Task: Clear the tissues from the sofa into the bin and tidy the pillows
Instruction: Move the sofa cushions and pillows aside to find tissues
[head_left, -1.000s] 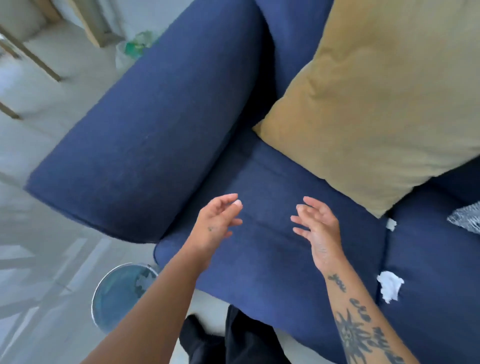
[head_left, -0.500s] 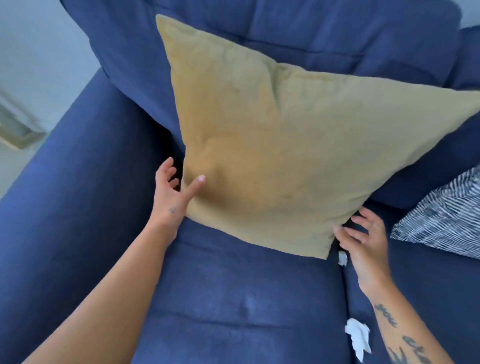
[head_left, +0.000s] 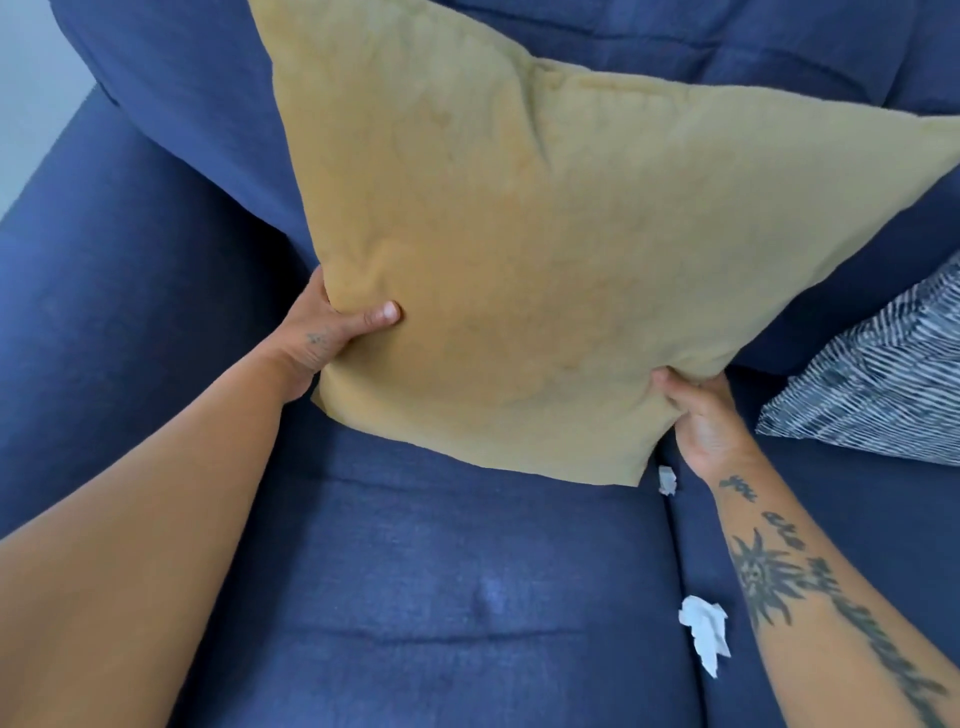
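Note:
A big mustard-yellow pillow (head_left: 545, 249) leans against the back of the blue sofa (head_left: 441, 597). My left hand (head_left: 324, 338) grips its lower left edge, thumb pressed on the front. My right hand (head_left: 701, 415) grips its lower right corner, fingers curled into the fabric. A small white tissue scrap (head_left: 666, 479) lies in the gap between the seat cushions just below that corner. A larger crumpled tissue (head_left: 704, 631) lies nearer to me on the same seam. A black-and-white striped pillow (head_left: 872, 384) sits at the right edge. The bin is out of view.
The sofa's left armrest (head_left: 93, 270) runs along the left side. A pale wall (head_left: 36, 78) shows at the top left. The seat cushion in front of me has a tufted dimple (head_left: 491, 597).
Both hands went from open near the yellow pillow's lower corners to gripping them. One second ago they hovered above the seat, with the bin visible on the floor at lower left.

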